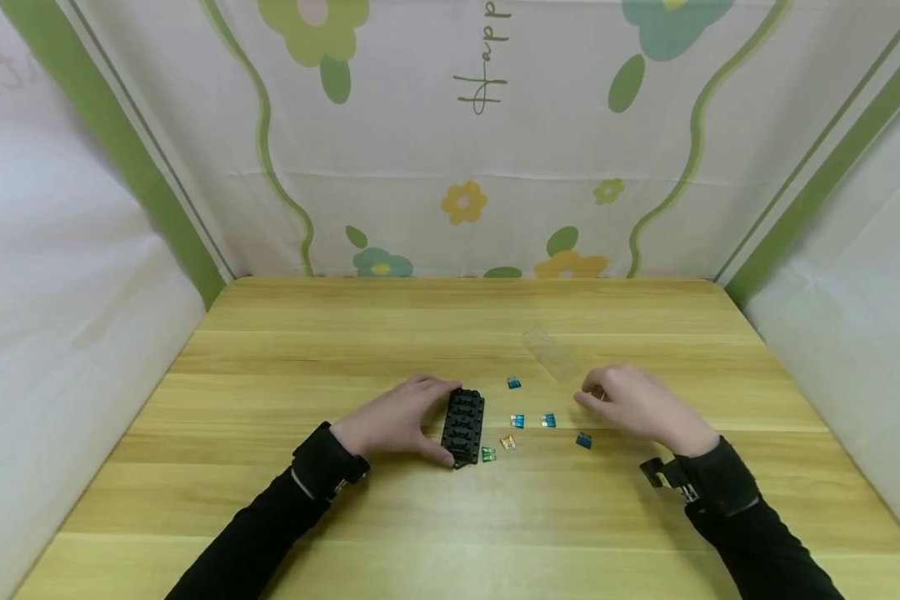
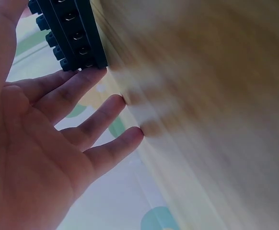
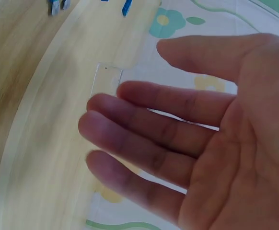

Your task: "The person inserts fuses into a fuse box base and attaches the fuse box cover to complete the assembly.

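Note:
A black fuse block (image 1: 462,427) lies on the wooden table. My left hand (image 1: 397,421) grips it lengthwise, thumb at its near end and fingers at the far end. The left wrist view shows the block's side (image 2: 75,36) with fingertips against its end, two other fingertips resting on the table. My right hand (image 1: 637,404) hovers over the table, fingers loosely bent and thumb apart, holding nothing. Between the hands lie several blue blade fuses (image 1: 548,421), the nearest to my right hand being a darker blue fuse (image 1: 584,440). A yellow fuse (image 1: 507,442) and a green fuse (image 1: 488,454) sit beside the block.
Beyond my right hand rests a clear plastic cover (image 1: 550,353), partly behind the fingers in the right wrist view. The wooden table (image 1: 330,333) ends at a white flowered curtain (image 1: 390,167), with white curtains along both sides.

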### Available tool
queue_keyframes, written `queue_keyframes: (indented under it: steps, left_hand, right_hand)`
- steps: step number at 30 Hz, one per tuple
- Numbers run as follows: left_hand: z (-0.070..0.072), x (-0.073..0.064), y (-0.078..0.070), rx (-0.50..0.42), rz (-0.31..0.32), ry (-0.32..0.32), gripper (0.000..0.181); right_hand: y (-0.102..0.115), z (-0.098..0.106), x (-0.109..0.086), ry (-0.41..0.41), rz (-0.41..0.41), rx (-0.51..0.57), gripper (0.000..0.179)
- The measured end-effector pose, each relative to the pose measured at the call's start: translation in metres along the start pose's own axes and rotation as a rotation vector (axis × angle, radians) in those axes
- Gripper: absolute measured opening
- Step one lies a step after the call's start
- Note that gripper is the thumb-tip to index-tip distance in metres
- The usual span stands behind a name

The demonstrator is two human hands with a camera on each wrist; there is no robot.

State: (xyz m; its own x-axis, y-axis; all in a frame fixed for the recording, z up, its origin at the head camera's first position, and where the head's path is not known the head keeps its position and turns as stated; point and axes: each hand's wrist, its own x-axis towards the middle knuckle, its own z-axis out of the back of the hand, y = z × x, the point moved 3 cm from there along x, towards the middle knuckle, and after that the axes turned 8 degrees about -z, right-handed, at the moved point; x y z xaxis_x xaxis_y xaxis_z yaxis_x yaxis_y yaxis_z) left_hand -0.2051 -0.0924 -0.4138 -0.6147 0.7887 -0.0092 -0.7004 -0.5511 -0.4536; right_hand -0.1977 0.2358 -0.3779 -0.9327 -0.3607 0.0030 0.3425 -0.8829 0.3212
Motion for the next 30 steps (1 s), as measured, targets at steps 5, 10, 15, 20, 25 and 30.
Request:
queue_keyframes:
  steps: [5, 10, 15, 20, 25, 30]
  left_hand:
    - [0.0029, 0.0012, -0.0007, -0.003, 0.003, -0.001, 0.11]
    - [0.0037, 0.0021, -0.0017, -0.01, 0.005, -0.002, 0.11]
    - [0.0024, 0.0003, -0.0018, -0.022, 0.026, 0.004, 0.111]
    - [0.0016, -0.0019, -0.0025, -0.029, 0.04, 0.002, 0.111]
    - [0.0009, -0.0028, -0.0033, -0.04, 0.044, 0.002, 0.112]
    - [0.0003, -0.0028, -0.0028, -0.05, 0.05, -0.001, 0.113]
  right_hand:
    - [0.0003, -0.0003, -0.0001, 0.028, 0.019, 0.021, 0.015]
    - [0.0002, 0.0027, -0.0013, 0.033, 0.028, 0.043, 0.011]
    - [0.0027, 0.0025, -0.0027, 0.046, 0.042, 0.043, 0.008]
    - [0.0066, 0.0014, -0.0046, 0.087, 0.084, 0.058, 0.011]
    - [0.0084, 0.0007, -0.0067, 0.118, 0.115, 0.059, 0.017]
    - [0.008, 0.0001, -0.0077, 0.126, 0.127, 0.075, 0.019]
